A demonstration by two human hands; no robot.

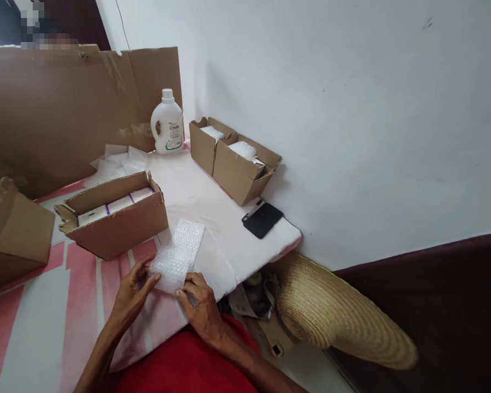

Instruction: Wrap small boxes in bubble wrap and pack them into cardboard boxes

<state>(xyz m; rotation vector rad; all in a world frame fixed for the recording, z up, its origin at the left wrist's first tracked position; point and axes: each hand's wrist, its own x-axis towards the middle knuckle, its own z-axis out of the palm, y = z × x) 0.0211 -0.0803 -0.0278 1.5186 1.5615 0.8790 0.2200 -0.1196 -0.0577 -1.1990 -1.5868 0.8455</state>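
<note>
A sheet of bubble wrap [179, 252] lies on the pink and white table cover [77, 305] near its front edge. My left hand [131, 295] pinches the sheet's near left corner with thumb and fingers. My right hand [200, 305] presses its fingertips on the near right corner. Just behind the sheet stands an open cardboard box [118, 224] with white packs with purple edges inside.
A white bottle [167, 123] stands at the back by a cardboard sheet [57, 109]. Open boxes [233, 166] with wrapped items line the wall. A black phone [262, 219] lies at the table's right edge. Another box [14, 234] is at left; a straw hat [335, 311] below right.
</note>
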